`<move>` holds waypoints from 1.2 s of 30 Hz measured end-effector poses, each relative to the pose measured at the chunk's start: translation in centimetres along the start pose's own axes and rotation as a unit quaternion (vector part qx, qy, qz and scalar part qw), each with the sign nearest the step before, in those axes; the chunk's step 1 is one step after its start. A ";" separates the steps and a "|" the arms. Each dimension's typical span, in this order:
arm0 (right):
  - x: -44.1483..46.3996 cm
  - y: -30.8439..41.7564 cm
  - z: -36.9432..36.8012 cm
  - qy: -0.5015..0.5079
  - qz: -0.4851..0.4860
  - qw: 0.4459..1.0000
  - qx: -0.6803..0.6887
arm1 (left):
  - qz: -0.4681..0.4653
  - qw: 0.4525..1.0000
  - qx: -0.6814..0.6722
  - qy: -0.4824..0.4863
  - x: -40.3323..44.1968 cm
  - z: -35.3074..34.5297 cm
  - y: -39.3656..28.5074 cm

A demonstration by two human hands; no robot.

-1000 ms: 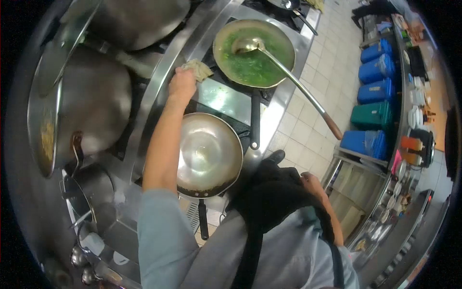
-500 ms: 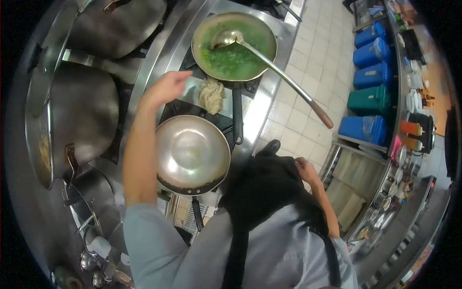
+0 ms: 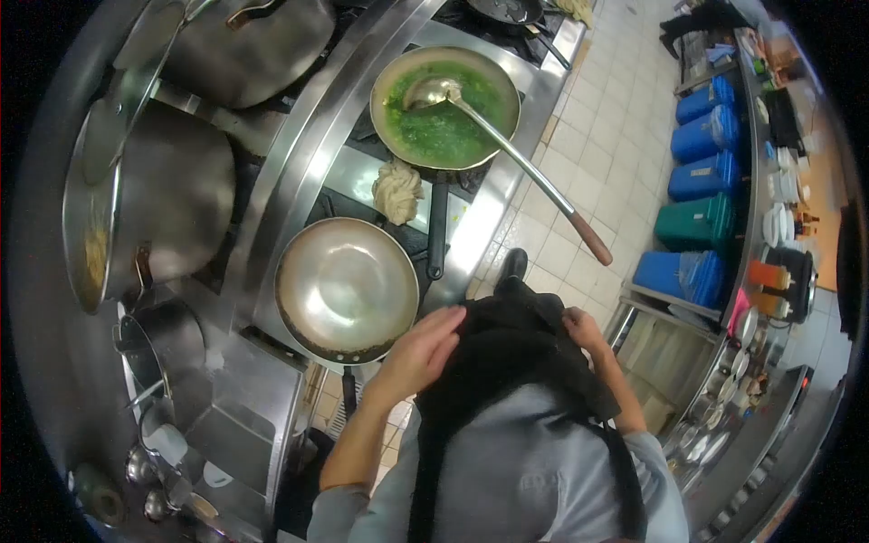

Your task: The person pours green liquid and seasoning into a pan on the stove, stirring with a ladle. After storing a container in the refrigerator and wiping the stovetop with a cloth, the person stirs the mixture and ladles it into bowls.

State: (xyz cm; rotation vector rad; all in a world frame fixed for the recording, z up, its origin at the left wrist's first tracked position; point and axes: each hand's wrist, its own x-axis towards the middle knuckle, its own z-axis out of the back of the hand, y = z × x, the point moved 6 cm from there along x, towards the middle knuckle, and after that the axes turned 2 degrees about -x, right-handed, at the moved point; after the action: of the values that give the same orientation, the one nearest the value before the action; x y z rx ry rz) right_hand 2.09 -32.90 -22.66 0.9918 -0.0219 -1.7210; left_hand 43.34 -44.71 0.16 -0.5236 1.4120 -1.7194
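My left hand [image 3: 418, 357] is at the left edge of my black apron [image 3: 502, 353], fingers stretched out and nothing held in them. On the apron's other side, my right hand [image 3: 582, 328] has its fingers curled at the cloth edge, partly hidden. A bare steel wok [image 3: 347, 288] sits on the near burner, beside my left hand. Beyond it, a crumpled beige cloth [image 3: 396, 192] lies on the stove top. The far wok [image 3: 444, 136] holds green liquid with chopped greens, and a ladle [image 3: 529, 167] rests in it, its wooden-ended handle reaching over the floor.
Large steel pots [image 3: 167, 195] stand along the left. A dark pan [image 3: 507, 11] is at the top. Across the tiled floor [image 3: 570, 163], blue bins and a green bin [image 3: 695, 222] line a counter. A steel sink [image 3: 244, 421] lies at lower left.
My left hand has moved from beside the cloth, over the stove, back to the apron. My right hand stays at the apron's right side. The view has shifted slightly.
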 end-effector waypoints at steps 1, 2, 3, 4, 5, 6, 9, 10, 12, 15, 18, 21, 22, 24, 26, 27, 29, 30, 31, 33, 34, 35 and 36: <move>0.4 0.0 1.0 0.000 0.003 1.000 -0.007 | 0.008 0.999 0.013 -0.045 0.8 -1.1 1.4; 1.0 1.1 2.4 0.018 -0.010 1.000 -0.010 | 0.015 0.995 0.026 -0.091 1.8 -2.0 2.5; 1.5 1.9 3.6 0.037 -0.024 0.999 -0.013 | 0.015 0.995 0.022 -0.100 2.8 -3.1 3.2; 2.2 2.2 4.8 0.041 -0.017 0.999 -0.023 | 0.013 0.988 0.075 -0.132 3.9 -3.8 3.7; 3.1 2.5 5.8 0.042 -0.004 0.999 -0.030 | 0.014 0.977 0.130 -0.166 5.0 -4.4 4.3; 3.8 2.7 6.8 0.045 0.010 0.998 -0.037 | 0.021 0.975 0.128 -0.180 6.2 -5.3 5.2; 5.7 4.0 10.4 0.057 0.047 0.996 -0.052 | 0.023 0.939 0.193 -0.283 10.0 -6.5 7.2; 6.4 3.7 11.5 0.063 0.061 0.994 -0.059 | 0.033 0.925 0.159 -0.343 10.9 -6.3 7.7; 7.4 1.7 13.8 0.065 0.035 0.996 -0.051 | 0.047 0.901 0.128 -0.411 13.1 -6.1 9.7; 7.7 -3.4 17.2 0.046 0.027 0.998 -0.023 | 0.145 0.852 0.169 -0.474 15.7 -4.3 12.8; 7.2 -9.3 20.3 0.041 -0.001 0.997 -0.071 | 0.138 0.769 0.268 -0.564 16.6 -2.5 12.2; 6.5 -14.5 22.8 0.022 -0.024 0.992 -0.124 | 0.139 0.726 0.329 -0.588 17.4 -0.2 12.9; 5.9 -15.6 23.1 0.021 -0.029 0.989 -0.143 | 0.143 0.720 0.323 -0.597 17.5 1.1 12.9; 4.8 -16.9 22.9 0.041 -0.034 0.989 -0.140 | 0.154 0.719 0.310 -0.603 17.9 2.8 12.4; 4.5 -18.0 21.9 0.064 0.005 0.996 -0.064 | 0.229 0.690 0.387 -0.568 18.8 4.3 11.8; 5.0 -18.9 21.9 0.065 0.003 0.995 -0.069 | 0.233 0.691 0.383 -0.568 19.0 4.5 12.8; 4.5 -14.0 20.5 0.123 -0.030 0.980 -0.154 | 0.196 0.723 0.362 -0.554 19.2 4.0 14.5; 4.9 -13.9 20.0 0.099 0.022 0.984 -0.149 | 0.167 0.704 0.392 -0.569 19.0 3.1 13.1; 4.9 -12.3 19.7 0.103 0.021 0.983 -0.149 | 0.170 0.703 0.393 -0.567 18.7 2.1 12.8; 6.0 -8.1 18.7 0.118 0.042 0.985 -0.118 | 0.172 0.758 0.372 -0.508 18.9 0.1 12.8; 6.4 -6.0 18.5 0.121 0.043 0.985 -0.117 | 0.232 0.821 0.308 -0.422 19.4 0.0 11.8; 6.6 -4.2 18.3 0.131 0.029 0.985 -0.104 | 0.235 0.820 0.309 -0.420 19.4 -1.4 11.9; 6.8 -2.9 18.2 0.141 0.015 0.986 -0.090 | 0.201 0.817 0.287 -0.458 19.3 -3.1 12.0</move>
State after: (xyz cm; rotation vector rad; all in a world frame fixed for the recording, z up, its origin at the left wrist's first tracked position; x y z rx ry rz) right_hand -11.83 -45.23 -16.22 1.0832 0.2957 -1.5132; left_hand 34.06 -58.60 -15.55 -0.5411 0.2463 -1.1629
